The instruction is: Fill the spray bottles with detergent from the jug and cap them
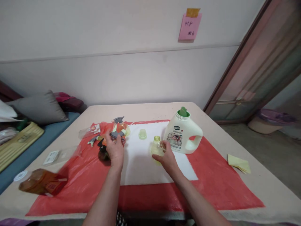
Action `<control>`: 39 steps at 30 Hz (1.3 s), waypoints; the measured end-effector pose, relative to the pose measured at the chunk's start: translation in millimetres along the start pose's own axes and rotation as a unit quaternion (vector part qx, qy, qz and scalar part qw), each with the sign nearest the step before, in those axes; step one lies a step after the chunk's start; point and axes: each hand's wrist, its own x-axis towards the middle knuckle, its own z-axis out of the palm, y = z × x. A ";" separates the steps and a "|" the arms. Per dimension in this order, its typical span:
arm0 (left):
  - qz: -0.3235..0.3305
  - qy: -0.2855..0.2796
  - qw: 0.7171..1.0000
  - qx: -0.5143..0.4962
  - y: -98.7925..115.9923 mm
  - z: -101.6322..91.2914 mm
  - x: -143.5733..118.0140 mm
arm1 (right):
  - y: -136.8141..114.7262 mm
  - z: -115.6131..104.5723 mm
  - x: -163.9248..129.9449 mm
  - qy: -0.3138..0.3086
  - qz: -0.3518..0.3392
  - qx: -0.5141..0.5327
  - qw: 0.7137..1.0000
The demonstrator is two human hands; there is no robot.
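Head view shows the right hand [167, 156] wrapped around a small bottle [156, 147] on the white mat [145, 163], beside the jug [183, 133]; left hand [115, 149] grips a sprayer [117, 133]. Bottle looks light, thin and squashy, best held mid-body

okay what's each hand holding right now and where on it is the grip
The right hand holds a small yellow bottle by its body, upright on the white cloth. The left hand rests on a grey spray trigger head; whether it grips cannot be told.

Red sheet [211, 185] — white jug [184, 133], green spout
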 end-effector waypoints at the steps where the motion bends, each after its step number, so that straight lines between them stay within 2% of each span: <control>1: -0.016 -0.031 0.999 0.014 -7.2 3.0 1.5 | 0.6 3.4 -2.2 -0.008 -0.014 -0.007 1.000; 4: -0.051 -0.097 0.992 0.056 -28.6 12.1 2.9 | 1.0 11.3 -7.5 -0.047 -0.043 -0.033 0.997; 9: -0.074 -0.154 0.974 0.148 -51.6 17.2 -3.9 | 2.6 19.6 -14.3 -0.092 -0.036 -0.031 0.995; 13: -0.089 -0.218 0.944 0.233 -53.9 8.2 -4.5 | 7.6 23.7 -17.9 -0.135 -0.027 -0.054 0.989; 17: -0.057 -0.279 0.912 0.296 -40.6 1.0 -3.3 | 7.1 21.0 -16.5 -0.151 -0.022 -0.062 0.986; 19: -0.030 -0.315 0.899 0.304 -30.8 1.1 -7.2 | 3.4 13.9 -14.1 -0.104 -0.026 -0.031 0.994; 21: -0.007 -0.352 0.889 0.294 -21.7 2.4 -14.4 | -0.6 1.9 -10.4 0.028 -0.044 0.031 0.998; 24: 0.014 -0.395 0.881 0.262 -12.6 2.9 -27.0 | -3.1 -22.9 -1.6 0.258 -0.048 0.108 0.959; 25: 0.017 -0.412 0.876 0.251 -11.1 2.5 -30.7 | -2.6 -31.6 2.3 0.307 -0.037 0.120 0.944; 27: 0.021 -0.457 0.858 0.233 -10.4 1.5 -37.2 | -0.2 -47.4 11.5 0.349 -0.005 0.134 0.927; 30: 0.018 -0.505 0.834 0.222 -14.6 2.8 -46.6 | 4.2 -64.5 28.3 0.333 0.011 0.163 0.929; 35: 0.035 -0.485 0.838 0.248 -20.5 13.2 -63.6 | 8.7 -81.6 63.2 0.254 -0.002 0.221 0.942; 39: 0.055 -0.475 0.832 0.282 -13.7 17.7 -69.0 | 8.7 -88.6 86.6 0.183 -0.041 0.329 0.926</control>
